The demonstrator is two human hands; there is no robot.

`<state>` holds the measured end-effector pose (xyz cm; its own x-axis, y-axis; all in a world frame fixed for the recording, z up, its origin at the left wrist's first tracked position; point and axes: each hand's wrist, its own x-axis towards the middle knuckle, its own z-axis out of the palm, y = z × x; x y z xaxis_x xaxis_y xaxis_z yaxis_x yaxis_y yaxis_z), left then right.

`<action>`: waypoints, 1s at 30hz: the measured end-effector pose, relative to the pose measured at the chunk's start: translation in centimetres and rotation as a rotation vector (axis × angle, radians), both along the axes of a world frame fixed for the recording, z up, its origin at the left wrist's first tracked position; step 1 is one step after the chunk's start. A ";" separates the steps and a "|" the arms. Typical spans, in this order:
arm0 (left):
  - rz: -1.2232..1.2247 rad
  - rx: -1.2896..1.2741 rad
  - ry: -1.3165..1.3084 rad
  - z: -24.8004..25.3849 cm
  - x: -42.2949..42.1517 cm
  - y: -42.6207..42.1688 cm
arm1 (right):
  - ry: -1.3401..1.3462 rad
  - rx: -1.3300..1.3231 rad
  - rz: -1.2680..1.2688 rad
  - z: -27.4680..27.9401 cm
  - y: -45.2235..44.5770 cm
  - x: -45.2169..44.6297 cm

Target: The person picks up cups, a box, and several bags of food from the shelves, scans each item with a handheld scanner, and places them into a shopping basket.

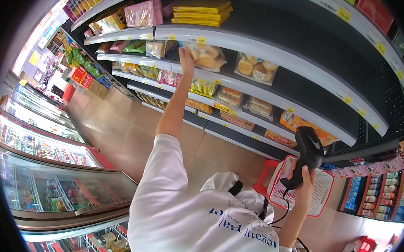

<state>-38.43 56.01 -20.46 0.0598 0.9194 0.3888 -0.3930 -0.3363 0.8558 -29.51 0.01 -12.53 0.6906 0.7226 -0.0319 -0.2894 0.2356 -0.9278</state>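
Observation:
My left hand (186, 60) is up at the second shelf, at the left edge of a clear bag of round buns (206, 56); its fingers reach along the bag and their tips are partly hidden. To the right on that shelf lies another bag of buns (256, 68). My right hand (303, 182) is wrapped round the handle of a black barcode scanner (308, 152), whose head points up toward the shelves. A black cable (287, 211) runs down from the scanner.
Curved white shelf edges (260, 51) with price tags span the view. Yellow packets (201, 12) lie on the upper shelf. Below the scanner stands a red and white basket (322, 196). Glass-doored freezers (66, 187) line the left, and a drinks shelf (379, 194) is at the right.

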 end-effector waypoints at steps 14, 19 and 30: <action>-0.599 -0.569 -0.208 -2.6 -5.4 -16.8 | -0.020 -0.067 0.154 1.9 2.7 -3.2; -0.549 -0.399 -0.164 -2.6 -4.2 -21.0 | -0.104 -0.141 0.239 3.9 5.0 -4.6; -0.422 -0.192 -0.098 -0.3 -2.8 -22.8 | -0.190 -0.178 0.313 4.5 5.4 -5.1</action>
<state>-41.23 33.20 -20.76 0.4152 0.8783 0.2371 -0.5436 0.0306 0.8388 -34.58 5.45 -8.06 0.4438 0.8935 -0.0688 -0.1410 -0.0062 -0.9900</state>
